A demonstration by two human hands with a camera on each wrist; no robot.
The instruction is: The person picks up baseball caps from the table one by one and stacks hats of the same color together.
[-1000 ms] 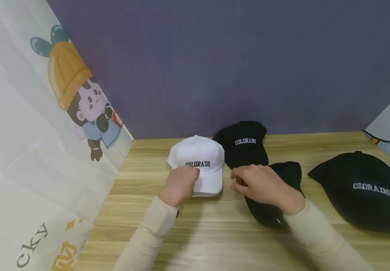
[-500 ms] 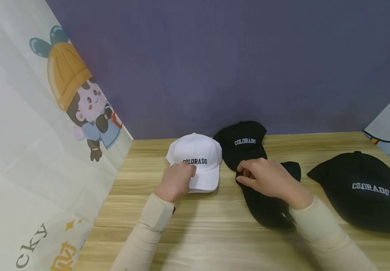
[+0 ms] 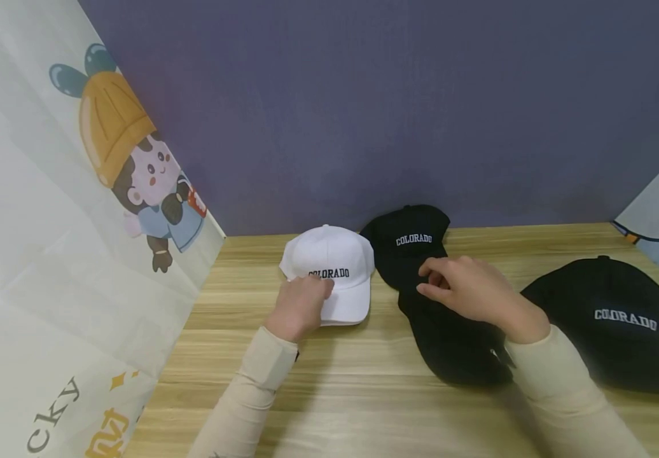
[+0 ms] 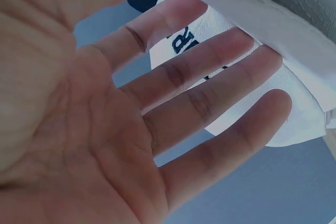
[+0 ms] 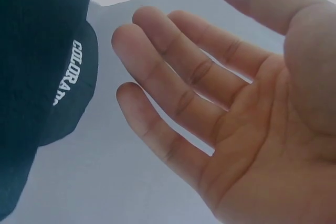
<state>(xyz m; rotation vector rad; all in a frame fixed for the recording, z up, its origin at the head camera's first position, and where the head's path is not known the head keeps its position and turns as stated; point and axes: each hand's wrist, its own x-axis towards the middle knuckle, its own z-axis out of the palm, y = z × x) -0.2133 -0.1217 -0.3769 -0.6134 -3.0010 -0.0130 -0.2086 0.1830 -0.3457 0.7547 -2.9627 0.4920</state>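
A white baseball cap lettered COLORADO stands on the table, front facing me. My left hand is at the left side of its brim; in the left wrist view the fingers are spread and nearly straight, with fingertips right at the brim. My right hand, fingers loosely bent and holding nothing, hovers over a black cap whose upper part it hides. Behind that, another black COLORADO cap stands close beside the white one. In the right wrist view, the right palm and fingers show bare.
On the right lies a third black COLORADO cap, partly behind my right wrist. A dark blue panel rises along the back of the wood-grain table. A white printed sheet borders the left side.
The white cap has shifted slightly up and left along with my left hand, then stayed put. My right hand has moved rightward and slightly back, away from the white cap.
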